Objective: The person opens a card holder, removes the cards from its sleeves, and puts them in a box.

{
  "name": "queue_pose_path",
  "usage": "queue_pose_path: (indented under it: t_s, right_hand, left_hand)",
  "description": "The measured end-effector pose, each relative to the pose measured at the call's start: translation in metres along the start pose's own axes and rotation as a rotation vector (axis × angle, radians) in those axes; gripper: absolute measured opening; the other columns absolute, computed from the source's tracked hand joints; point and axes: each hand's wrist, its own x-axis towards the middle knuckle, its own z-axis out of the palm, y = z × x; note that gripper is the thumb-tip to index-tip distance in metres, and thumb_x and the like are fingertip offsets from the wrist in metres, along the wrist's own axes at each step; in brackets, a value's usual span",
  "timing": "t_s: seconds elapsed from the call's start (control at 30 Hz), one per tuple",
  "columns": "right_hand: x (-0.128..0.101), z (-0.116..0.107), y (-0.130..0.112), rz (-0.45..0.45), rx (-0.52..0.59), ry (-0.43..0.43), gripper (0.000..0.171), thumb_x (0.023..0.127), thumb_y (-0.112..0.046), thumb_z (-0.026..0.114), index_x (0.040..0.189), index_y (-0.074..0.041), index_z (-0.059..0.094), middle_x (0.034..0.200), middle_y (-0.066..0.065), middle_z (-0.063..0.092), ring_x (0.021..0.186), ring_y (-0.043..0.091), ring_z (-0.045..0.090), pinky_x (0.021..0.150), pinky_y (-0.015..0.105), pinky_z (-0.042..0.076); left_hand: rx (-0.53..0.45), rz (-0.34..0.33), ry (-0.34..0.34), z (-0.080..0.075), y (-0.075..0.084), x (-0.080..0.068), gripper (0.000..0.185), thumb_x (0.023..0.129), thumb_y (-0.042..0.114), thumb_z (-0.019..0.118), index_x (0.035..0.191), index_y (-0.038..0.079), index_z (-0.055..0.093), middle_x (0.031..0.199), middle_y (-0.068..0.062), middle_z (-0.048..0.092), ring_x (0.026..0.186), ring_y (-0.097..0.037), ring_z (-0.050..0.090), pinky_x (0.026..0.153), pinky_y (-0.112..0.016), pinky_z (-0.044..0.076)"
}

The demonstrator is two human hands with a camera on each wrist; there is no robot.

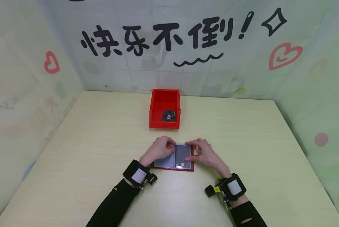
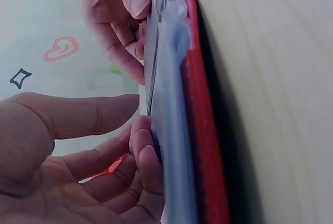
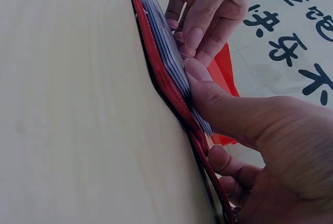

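The left hand (image 1: 159, 148) pinches a grey card (image 1: 182, 153) at its top left corner; the right hand (image 1: 204, 153) pinches its top right. The card lies on the open red holder (image 1: 173, 161), flat on the bench (image 1: 101, 151). Behind stands a red bin (image 1: 165, 108) with a black card (image 1: 169, 116) inside.

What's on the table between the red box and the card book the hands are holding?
Nothing: in the head view, bare table separates the box and book.
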Motion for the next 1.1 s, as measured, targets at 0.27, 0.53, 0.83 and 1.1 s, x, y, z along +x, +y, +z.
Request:
queue_pose_path:
  t_s: [0.27,0.53,0.83,1.1]
  right_hand:
    - [0.0012,-0.0004,0.0009,0.006,-0.005,-0.003,0.060,0.079,-0.030,0.086,0.134,-0.015,0.064,0.107,0.007,0.058,0.107,0.025,0.046,0.090,0.040,0.036]
    - [0.0017,0.0002,0.0012,0.015,-0.011,-0.006,0.060,0.079,-0.030,0.086,0.134,-0.015,0.064,0.108,0.007,0.059,0.107,0.025,0.046,0.090,0.039,0.036]
    - [0.0013,0.0008,0.0005,0.026,-0.019,-0.008,0.060,0.080,-0.030,0.086,0.133,-0.015,0.064,0.108,0.007,0.058,0.107,0.025,0.046,0.090,0.040,0.035]
    - [0.0014,0.0005,-0.0003,0.030,-0.027,-0.007,0.060,0.079,-0.029,0.086,0.133,-0.015,0.064,0.105,0.007,0.057,0.105,0.025,0.046,0.088,0.038,0.035]
  left_hand:
    - [-0.008,-0.013,-0.006,-0.0009,-0.0001,0.0005,0.023,0.092,0.007,0.067,0.115,0.003,0.071,0.094,-0.008,0.067,0.083,-0.018,0.057,0.079,-0.029,0.051]
    - [-0.031,-0.009,-0.021,-0.0015,-0.0007,0.0006,0.024,0.093,0.009,0.068,0.116,0.000,0.071,0.094,-0.010,0.067,0.083,-0.019,0.057,0.076,-0.027,0.050]
    - [-0.050,-0.077,-0.045,-0.0007,-0.0001,0.0042,0.027,0.095,0.016,0.068,0.118,0.001,0.070,0.096,-0.009,0.068,0.084,-0.020,0.058,0.073,-0.027,0.047]
    - [-0.028,-0.078,-0.048,0.0003,-0.0004,0.0052,0.021,0.097,0.021,0.066,0.099,0.002,0.073,0.086,-0.008,0.065,0.076,-0.020,0.055,0.063,-0.026,0.038]
